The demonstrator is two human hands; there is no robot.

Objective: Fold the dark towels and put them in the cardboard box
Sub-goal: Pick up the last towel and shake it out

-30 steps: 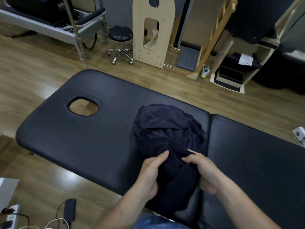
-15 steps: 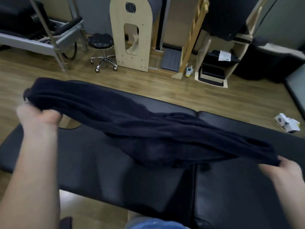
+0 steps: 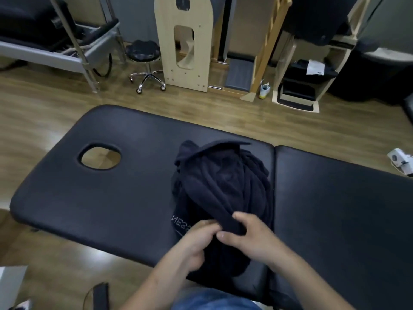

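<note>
A dark navy towel lies bunched in a heap on the black padded massage table, near the seam between its two sections. White lettering shows on its near left edge. My left hand and my right hand meet at the near end of the heap, each with fingers curled into the cloth, pinching a fold. The towel's near end hangs over the table's front edge toward me. No cardboard box is in view.
The table has an oval face hole at the left. Beyond it on the wooden floor stand a rolling stool, a wooden arched panel and a low shelf unit. A white object lies at the right.
Half a second ago the towel was stretched wide between my spread hands above the table. Now it is gathered in a heap and both hands have come together at its near end.
</note>
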